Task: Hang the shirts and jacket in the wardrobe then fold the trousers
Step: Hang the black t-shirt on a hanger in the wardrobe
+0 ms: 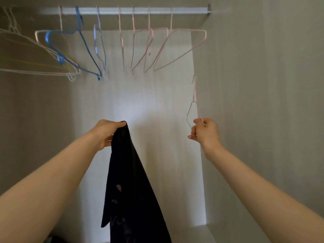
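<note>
Dark garment (129, 181) hangs at six o'clock, bunched in the left hand (107, 134). Right hand (205, 132), at three o'clock, pinches a pink hanger (193, 100). Up at twelve the rail (133, 10) carries only bare hangers (140, 50), so hanging looks barely begun; the trousers aren't visible.

place: inside a wardrobe (245, 50) | back wall (157, 95): white with thin up-and-down lines | left side wall (35, 111) and right side wall (271, 102): grey-brown, darker | top: a pale rail (189, 10) goes across | light: a bright patch (133, 109) in the middle of the back wall
</note>
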Demonstrator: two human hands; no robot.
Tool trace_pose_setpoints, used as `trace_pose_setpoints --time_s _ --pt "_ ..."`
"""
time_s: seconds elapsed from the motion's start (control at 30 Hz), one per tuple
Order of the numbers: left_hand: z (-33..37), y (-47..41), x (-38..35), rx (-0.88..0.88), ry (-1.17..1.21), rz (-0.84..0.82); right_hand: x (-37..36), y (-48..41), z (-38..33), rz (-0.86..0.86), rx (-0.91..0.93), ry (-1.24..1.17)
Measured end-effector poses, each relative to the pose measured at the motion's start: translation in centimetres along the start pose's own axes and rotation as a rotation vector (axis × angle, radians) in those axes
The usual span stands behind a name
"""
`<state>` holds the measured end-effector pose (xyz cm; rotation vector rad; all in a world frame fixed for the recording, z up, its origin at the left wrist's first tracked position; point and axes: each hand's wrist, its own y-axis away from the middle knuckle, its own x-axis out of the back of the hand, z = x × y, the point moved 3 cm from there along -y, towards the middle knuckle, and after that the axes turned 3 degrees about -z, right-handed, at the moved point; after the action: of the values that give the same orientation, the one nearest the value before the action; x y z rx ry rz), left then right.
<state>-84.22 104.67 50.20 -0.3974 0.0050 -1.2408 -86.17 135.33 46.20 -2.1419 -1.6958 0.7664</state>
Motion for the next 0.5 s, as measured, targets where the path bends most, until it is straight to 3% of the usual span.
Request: trace_pose_setpoints --time_s 0.3,0.5 --pt "-7.5 -0.6 0.0 0.122 -0.018 0.094 0.5 5.5 2.8 -0.349 -0.281 -0.269" --pt "-13.3 -1.5 2.3 0.230 0.016 0.189 0.7 7.5 3.3 -0.509 -0.357 -0.378"
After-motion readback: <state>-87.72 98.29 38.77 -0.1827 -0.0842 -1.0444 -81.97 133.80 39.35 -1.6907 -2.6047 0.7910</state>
